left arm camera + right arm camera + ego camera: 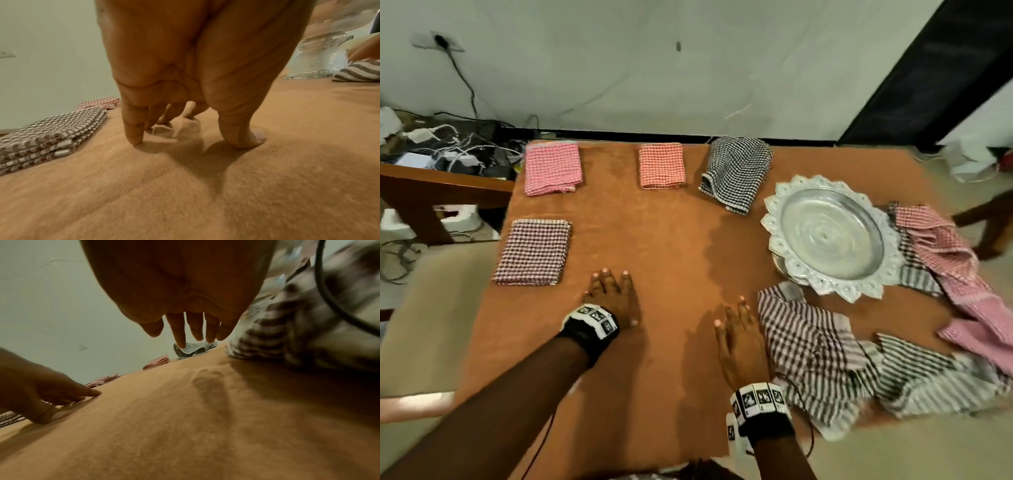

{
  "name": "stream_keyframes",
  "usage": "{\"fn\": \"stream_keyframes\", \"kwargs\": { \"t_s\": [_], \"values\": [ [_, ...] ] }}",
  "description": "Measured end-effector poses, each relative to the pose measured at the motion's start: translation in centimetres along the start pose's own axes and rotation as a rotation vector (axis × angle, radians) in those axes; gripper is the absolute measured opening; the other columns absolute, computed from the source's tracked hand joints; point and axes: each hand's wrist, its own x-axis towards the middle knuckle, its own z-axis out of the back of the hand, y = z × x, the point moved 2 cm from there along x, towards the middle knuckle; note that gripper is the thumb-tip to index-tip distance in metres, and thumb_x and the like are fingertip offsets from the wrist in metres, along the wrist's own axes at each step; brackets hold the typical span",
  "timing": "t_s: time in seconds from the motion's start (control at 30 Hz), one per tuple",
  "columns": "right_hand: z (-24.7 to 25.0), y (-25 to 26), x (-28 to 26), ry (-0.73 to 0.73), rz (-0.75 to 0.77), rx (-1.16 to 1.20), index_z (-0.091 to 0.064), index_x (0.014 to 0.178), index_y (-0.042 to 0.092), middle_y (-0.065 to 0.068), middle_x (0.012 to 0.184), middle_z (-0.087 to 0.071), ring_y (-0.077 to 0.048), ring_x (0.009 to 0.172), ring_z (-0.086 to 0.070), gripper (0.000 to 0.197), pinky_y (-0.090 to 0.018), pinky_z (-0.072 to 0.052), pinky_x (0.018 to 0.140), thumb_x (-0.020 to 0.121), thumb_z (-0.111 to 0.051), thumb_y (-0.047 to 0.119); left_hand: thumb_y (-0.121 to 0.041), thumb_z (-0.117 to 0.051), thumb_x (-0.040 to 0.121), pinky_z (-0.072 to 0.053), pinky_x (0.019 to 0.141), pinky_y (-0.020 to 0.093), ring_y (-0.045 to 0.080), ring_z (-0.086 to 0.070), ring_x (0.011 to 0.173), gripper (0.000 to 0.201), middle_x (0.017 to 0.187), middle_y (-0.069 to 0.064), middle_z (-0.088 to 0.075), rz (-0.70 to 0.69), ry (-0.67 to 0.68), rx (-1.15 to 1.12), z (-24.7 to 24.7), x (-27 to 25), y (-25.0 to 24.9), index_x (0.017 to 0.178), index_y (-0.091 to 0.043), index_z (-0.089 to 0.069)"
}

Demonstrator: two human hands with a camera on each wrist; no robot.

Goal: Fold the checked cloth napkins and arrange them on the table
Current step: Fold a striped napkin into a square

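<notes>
L hand point(613, 294) flat on the orange desk point(671, 240), fingers spread, tips pressing the cover, holding nothing; wrist view confirms, fingertips point(134, 138) down on the fabric. R hand point(739, 342) hovers just above the desk w/ fingers straight and relaxed, also empty, right beside the loose brown napkin point(815, 346) at near right. Folded so far: pink napkin point(552, 168) far left, red napkin point(662, 165) far middle, maroon napkin point(533, 251) left, just beside the L hand. Black napkin point(736, 171) sits far right of the red one, only roughly folded, edges askew. Silver tray point(825, 270) on the right; a rumpled pile point(959, 274) of pink and brown checks lies behind and beside it, partly under its rim, spilling toward the desk edge.
</notes>
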Motion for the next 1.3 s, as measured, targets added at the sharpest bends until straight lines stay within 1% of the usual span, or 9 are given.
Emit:
{"fn": "stream_keyframes", "kwargs": {
  "t_s": [0.1, 0.23, 0.33, 0.5, 0.67, 0.8, 0.97, 1.17, 1.3],
  "values": [
    [1.8, -2.8, -2.5, -0.099, -0.048, -0.004, -0.042, 0.152, 0.027, -0.001, 0.167, -0.021, -0.024, 0.154, -0.017, 0.058, -0.044, -0.017, 0.124, 0.104, -0.026, 0.055, -0.044, -0.057, 0.095, -0.021, 0.12, 0.055, 0.047, -0.013, 0.149, 0.09, 0.162, 0.028, -0.004, -0.04, -0.096, 0.085, -0.7, -1.3, -0.7, 0.158, -0.012, -0.002],
    [3.6, -7.1, -5.1, -0.26, -0.203, -0.095, -0.052, 0.143, 0.021, -0.016, 0.161, -0.033, -0.041, 0.148, -0.025, 0.055, -0.06, -0.026, 0.114, 0.09, -0.061, 0.037, -0.035, -0.057, 0.093, -0.033, 0.116, 0.046, 0.036, -0.035, 0.142, 0.07, 0.161, 0.018, -0.024, -0.253, -0.265, 0.047, -3.0, -4.8, -3.9, 0.152, -0.015, -0.026],
    [3.6, -10.1, -7.0, -0.187, -0.301, -0.095, -0.056, 0.138, 0.017, -0.015, 0.142, -0.056, -0.039, 0.136, -0.041, 0.051, -0.054, -0.033, 0.11, 0.09, -0.067, 0.029, -0.035, -0.055, 0.096, -0.035, 0.114, 0.043, 0.034, -0.038, 0.141, 0.063, 0.161, 0.011, -0.028, -0.366, -0.264, -0.074, -5.6, -8.6, -7.5, 0.151, -0.018, -0.03],
    [3.9, -8.9, -10.1, -0.315, 0.04, 0.15, -0.069, 0.108, 0.016, -0.008, 0.099, -0.07, -0.033, 0.095, -0.061, 0.02, -0.04, -0.048, 0.08, 0.089, -0.068, 0.012, -0.051, -0.052, 0.093, -0.044, 0.106, 0.037, 0.023, -0.056, 0.125, 0.058, 0.14, 0.004, -0.056, -0.447, -0.276, -0.515, -9.5, -14.6, -11.8, 0.141, -0.018, -0.047],
    [2.8, -2.4, -13.0, -0.17, 0.427, 0.372, -0.07, 0.119, 0.015, -0.003, 0.112, -0.071, -0.018, 0.104, -0.061, 0.029, -0.031, -0.048, 0.094, 0.092, -0.06, 0.016, -0.053, -0.056, 0.096, -0.055, 0.089, 0.035, 0.013, -0.069, 0.099, 0.037, 0.108, -0.002, -0.073, -0.365, -0.204, -1.179, -9.6, -18.4, -13.6, 0.117, -0.023, -0.064],
    [2.2, -0.7, -15.3, 0.006, 0.41, 0.657, -0.061, 0.135, 0.021, 0.006, 0.13, -0.065, -0.005, 0.121, -0.059, 0.042, -0.033, -0.049, 0.105, 0.093, -0.059, 0.02, -0.042, -0.061, 0.091, -0.057, 0.087, 0.046, 0.02, -0.071, 0.093, 0.025, 0.096, 0.0, -0.075, -0.232, -0.329, -1.345, -9.3, -18.5, -10.9, 0.1, -0.021, -0.071],
    [3.0, -1.0, -15.3, -0.199, 0.274, 0.86, -0.06, 0.131, 0.027, 0.01, 0.125, -0.065, -0.01, 0.117, -0.063, 0.038, -0.041, -0.053, 0.1, 0.094, -0.064, 0.017, -0.001, -0.043, 0.098, -0.052, 0.07, 0.029, 0.015, -0.068, 0.079, 0.024, 0.079, 0.0, -0.072, -0.285, -0.269, -1.501, -6.9, -21.0, -9.0, 0.086, -0.008, -0.063],
    [4.8, 3.4, -13.4, -0.11, 0.222, 0.764, -0.063, 0.13, 0.033, 0.015, 0.122, -0.063, 0.006, 0.114, -0.055, 0.04, -0.015, -0.044, 0.095, 0.092, -0.069, 0.043, 0.001, -0.042, 0.098, -0.055, 0.093, 0.036, 0.025, -0.068, 0.108, 0.034, 0.114, 0.007, -0.073, -0.413, -0.245, -1.452, -6.3, -20.3, -5.8, 0.118, -0.011, -0.067],
    [4.3, 6.2, -11.2, -0.116, 0.263, 0.743, -0.072, 0.103, 0.029, 0.011, 0.098, -0.074, -0.007, 0.092, -0.069, 0.02, -0.042, -0.057, 0.081, 0.091, -0.067, 0.045, -0.007, -0.055, 0.095, -0.054, 0.097, 0.038, 0.024, -0.066, 0.113, 0.031, 0.118, 0.007, -0.071, -0.576, -0.263, -1.34, -5.7, -19.9, -3.3, 0.124, -0.013, -0.063]
  ]
}}
